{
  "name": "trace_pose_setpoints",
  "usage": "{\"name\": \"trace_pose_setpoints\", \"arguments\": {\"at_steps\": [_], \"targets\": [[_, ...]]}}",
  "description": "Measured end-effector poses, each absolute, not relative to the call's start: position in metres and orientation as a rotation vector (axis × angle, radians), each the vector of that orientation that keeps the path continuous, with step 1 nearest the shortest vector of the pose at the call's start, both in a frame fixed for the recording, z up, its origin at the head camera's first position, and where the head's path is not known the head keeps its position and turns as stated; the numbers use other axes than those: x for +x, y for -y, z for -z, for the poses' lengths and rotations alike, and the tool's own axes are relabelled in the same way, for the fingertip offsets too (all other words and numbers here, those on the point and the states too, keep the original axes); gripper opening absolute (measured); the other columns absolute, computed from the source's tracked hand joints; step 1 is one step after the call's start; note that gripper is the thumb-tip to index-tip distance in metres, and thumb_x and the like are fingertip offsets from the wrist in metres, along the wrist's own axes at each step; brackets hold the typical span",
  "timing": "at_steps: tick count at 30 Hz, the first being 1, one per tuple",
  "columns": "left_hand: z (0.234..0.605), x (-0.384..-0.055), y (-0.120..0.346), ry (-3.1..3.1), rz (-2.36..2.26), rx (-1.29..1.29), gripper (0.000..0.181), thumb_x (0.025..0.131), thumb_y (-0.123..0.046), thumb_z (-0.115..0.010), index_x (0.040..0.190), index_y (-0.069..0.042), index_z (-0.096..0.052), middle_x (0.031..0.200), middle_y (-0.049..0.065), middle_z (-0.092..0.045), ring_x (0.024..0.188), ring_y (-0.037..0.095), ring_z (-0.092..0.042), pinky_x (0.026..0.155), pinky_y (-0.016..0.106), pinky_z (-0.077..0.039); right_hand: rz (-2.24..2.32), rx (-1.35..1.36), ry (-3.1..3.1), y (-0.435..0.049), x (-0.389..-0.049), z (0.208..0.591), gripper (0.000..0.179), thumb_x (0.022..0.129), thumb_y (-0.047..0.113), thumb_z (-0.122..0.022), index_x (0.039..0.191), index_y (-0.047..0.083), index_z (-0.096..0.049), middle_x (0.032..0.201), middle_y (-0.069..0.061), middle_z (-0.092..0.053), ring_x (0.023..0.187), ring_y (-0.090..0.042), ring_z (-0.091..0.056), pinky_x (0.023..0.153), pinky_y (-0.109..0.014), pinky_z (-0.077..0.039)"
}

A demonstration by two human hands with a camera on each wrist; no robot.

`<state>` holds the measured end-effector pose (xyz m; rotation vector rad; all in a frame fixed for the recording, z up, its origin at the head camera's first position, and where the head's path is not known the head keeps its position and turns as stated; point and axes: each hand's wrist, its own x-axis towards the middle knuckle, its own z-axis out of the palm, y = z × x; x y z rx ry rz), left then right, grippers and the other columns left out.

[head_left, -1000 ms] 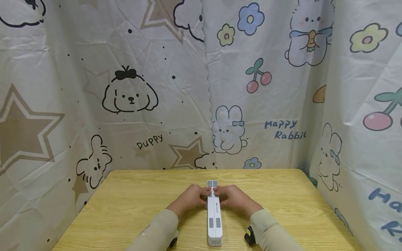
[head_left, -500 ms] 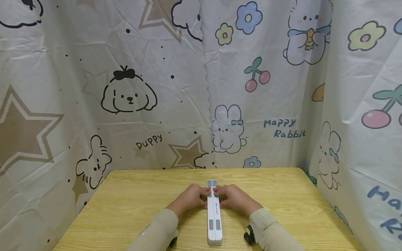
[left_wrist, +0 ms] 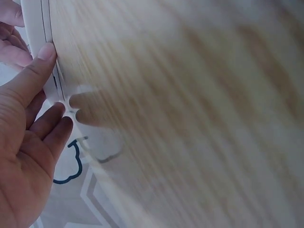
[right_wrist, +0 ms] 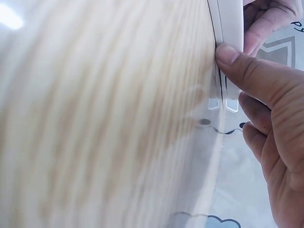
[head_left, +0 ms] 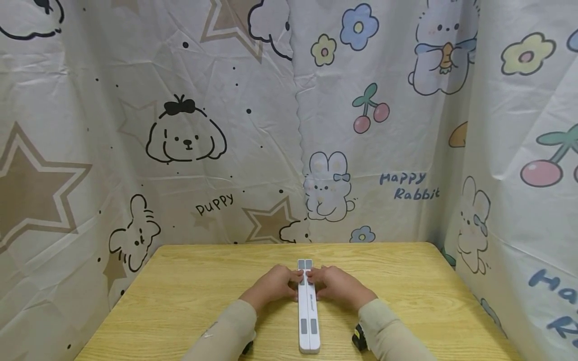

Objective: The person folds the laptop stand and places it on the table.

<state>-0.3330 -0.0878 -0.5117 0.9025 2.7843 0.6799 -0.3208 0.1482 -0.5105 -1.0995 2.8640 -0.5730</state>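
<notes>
Nothing has shifted over the last second: your left hand (head_left: pixel 271 287) and right hand (head_left: pixel 337 286) still pinch the folded white stand (head_left: pixel 308 313) from both sides near its far end, flat mid-table (head_left: pixel 189 296), unopened.

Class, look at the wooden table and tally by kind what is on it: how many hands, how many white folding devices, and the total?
Hands: 2, the left hand and the right hand, each holding a side of the device.
White folded stand with grey pads: 1, lying flat on the table.
Total: 3.
</notes>
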Motion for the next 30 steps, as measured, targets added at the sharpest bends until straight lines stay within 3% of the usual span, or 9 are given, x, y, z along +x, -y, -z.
{"name": "trace_pose_setpoints", "arguments": {"at_steps": [8,15,20,30], "targets": [[0.513,-0.331,0.100,-2.738,-0.673,0.986,0.061,0.081,-0.038,-0.083,0.136,-0.017,-0.066,0.150,-0.004,-0.055,0.140,0.022,-0.051,0.118,0.040,-0.040,0.427,-1.182,-2.881,-0.148,-0.310,0.506,0.053,0.090,0.030,-0.078,0.140,0.016,-0.064,0.148,-0.002,-0.058,0.140,-0.023,-0.051,0.123,-0.050,-0.031],[0.507,-0.324,0.109,-2.755,-0.745,0.953,0.035,0.086,-0.046,-0.078,0.109,-0.019,-0.079,0.141,0.001,-0.064,0.129,0.022,-0.061,0.107,0.038,-0.051,0.259,-1.302,-2.936,-0.149,-0.300,0.498,0.038,0.094,0.033,-0.075,0.128,0.016,-0.072,0.141,-0.004,-0.064,0.133,-0.024,-0.058,0.117,-0.048,-0.041],[0.498,-0.317,0.108,-2.823,-0.752,0.909,0.042,0.092,-0.042,-0.076,0.122,-0.014,-0.074,0.137,0.005,-0.067,0.128,0.027,-0.062,0.111,0.045,-0.048,0.241,-1.348,-2.997,-0.151,-0.296,0.497,0.034,0.095,0.034,-0.074,0.122,0.014,-0.075,0.135,-0.006,-0.068,0.124,-0.024,-0.064,0.110,-0.044,-0.049],[0.485,-0.291,0.107,-2.940,-0.719,0.974,0.037,0.094,-0.038,-0.074,0.121,-0.013,-0.074,0.133,0.003,-0.069,0.126,0.025,-0.063,0.110,0.044,-0.049,0.245,-1.334,-3.131,-0.168,-0.277,0.495,0.035,0.096,0.037,-0.072,0.119,0.012,-0.075,0.132,-0.006,-0.069,0.120,-0.025,-0.065,0.107,-0.045,-0.051]]}}
